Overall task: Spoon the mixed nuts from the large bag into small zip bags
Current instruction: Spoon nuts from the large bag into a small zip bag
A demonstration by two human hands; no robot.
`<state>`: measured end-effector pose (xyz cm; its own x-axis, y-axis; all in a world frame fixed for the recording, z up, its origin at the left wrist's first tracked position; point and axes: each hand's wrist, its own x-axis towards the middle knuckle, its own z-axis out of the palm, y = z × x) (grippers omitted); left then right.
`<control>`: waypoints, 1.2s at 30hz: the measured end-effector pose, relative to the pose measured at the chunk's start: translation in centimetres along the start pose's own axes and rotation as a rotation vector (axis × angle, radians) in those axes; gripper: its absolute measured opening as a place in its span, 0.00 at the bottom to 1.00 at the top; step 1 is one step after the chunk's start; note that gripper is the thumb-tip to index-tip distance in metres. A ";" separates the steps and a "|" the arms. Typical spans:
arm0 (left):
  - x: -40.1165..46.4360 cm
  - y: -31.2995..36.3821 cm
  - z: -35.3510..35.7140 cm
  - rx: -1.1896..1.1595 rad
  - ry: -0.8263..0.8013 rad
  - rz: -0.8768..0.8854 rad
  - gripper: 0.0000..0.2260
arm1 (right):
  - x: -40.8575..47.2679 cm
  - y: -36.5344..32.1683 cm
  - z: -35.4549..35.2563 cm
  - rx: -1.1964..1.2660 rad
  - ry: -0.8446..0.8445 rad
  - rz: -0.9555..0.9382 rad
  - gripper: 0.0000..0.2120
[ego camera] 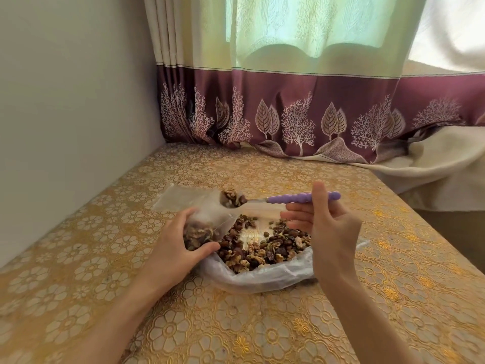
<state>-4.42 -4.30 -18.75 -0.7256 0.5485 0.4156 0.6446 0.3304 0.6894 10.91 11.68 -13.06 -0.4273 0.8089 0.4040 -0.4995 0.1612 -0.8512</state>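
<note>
Mixed nuts (262, 248): the bulk sits in the large bag (262, 281), a clear plastic bag lying open on the table (262, 337), centre, slightly right. Table has a gold floral-pattern cover; wall (65, 101) on the left, curtain (288, 101) with a purple tree-print border along the far edge, white cloth (433, 166) far right.

Left hand (181, 243) grips a small zip bag (202, 222), partly filled with nuts, at the left edge of the large bag; mouth of the zip bag is open and faces far/right.

Right hand (328, 222) pinches the purple handle of a spoon (283, 199), thumb up against the handle. Spoon is roughly level, above the large bag, bowl loaded with nuts and right at the zip bag's mouth.
</note>
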 end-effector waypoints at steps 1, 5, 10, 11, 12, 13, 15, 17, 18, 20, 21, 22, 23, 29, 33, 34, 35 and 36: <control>0.0 0.0 0.0 0.001 -0.003 -0.002 0.35 | -0.3 0.0 0.3 -0.008 -0.040 -0.010 0.17; 0.1 0.1 0.0 -0.001 0.002 0.000 0.37 | -1.1 0.1 1.0 -0.052 -0.182 -0.074 0.14; 0.1 0.4 0.0 -0.015 -0.001 -0.001 0.37 | -1.4 0.1 1.2 -0.069 -0.284 -0.151 0.14; 0.1 0.4 0.0 -0.016 0.000 -0.003 0.36 | -1.4 0.1 1.2 -0.063 -0.293 -0.151 0.14; 0.1 0.4 0.0 -0.017 0.001 -0.004 0.36 | -1.4 0.1 1.1 -0.059 -0.297 -0.146 0.14; 0.0 0.4 0.0 -0.018 0.002 -0.004 0.35 | -1.3 0.2 1.0 -0.056 -0.296 -0.138 0.14; 0.0 0.3 0.0 -0.015 0.008 -0.008 0.35 | -1.1 0.3 0.6 -0.045 -0.284 -0.116 0.14; 0.0 0.3 0.0 -0.003 0.021 -0.008 0.35 | -0.7 0.5 0.2 -0.030 -0.258 -0.093 0.12; 0.0 0.3 0.1 0.004 0.028 -0.002 0.35 | -0.5 0.6 0.0 -0.020 -0.233 -0.077 0.13; 0.0 0.3 0.1 0.010 0.040 0.012 0.34 | 0.1 0.8 -0.6 -0.003 -0.153 -0.043 0.15; 0.0 0.3 0.1 0.010 0.043 0.016 0.33 | 0.3 0.8 -0.8 -0.008 -0.108 -0.030 0.15; 0.0 0.3 0.1 0.011 0.043 0.018 0.33 | 0.5 0.9 -1.1 -0.024 -0.069 -0.022 0.16; -0.1 0.3 0.1 0.011 0.044 0.018 0.33 | 0.7 1.0 -1.4 -0.050 -0.035 -0.017 0.16; -0.2 0.9 0.0 -0.018 0.096 0.027 0.33 | 0.9 1.6 -2.6 -0.316 -0.001 0.004 0.20; -0.3 1.1 -0.1 -0.038 0.119 0.015 0.34 | 0.6 1.8 -2.5 -0.422 -0.036 -0.006 0.19; -0.3 1.1 -0.1 -0.039 0.120 0.016 0.34 | 0.6 1.8 -2.4 -0.437 -0.041 -0.015 0.18; -0.4 1.1 -0.1 -0.039 0.119 0.016 0.34 | 0.5 1.8 -2.3 -0.445 -0.044 -0.021 0.18; -0.4 1.1 -0.1 -0.042 0.118 0.015 0.34 | 0.3 1.8 -2.2 -0.449 -0.049 -0.021 0.18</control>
<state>-3.42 -4.22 -18.07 -0.7406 0.4579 0.4918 0.6471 0.2887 0.7056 11.55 13.50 -15.17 -0.4612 0.7766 0.4291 -0.1367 0.4156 -0.8992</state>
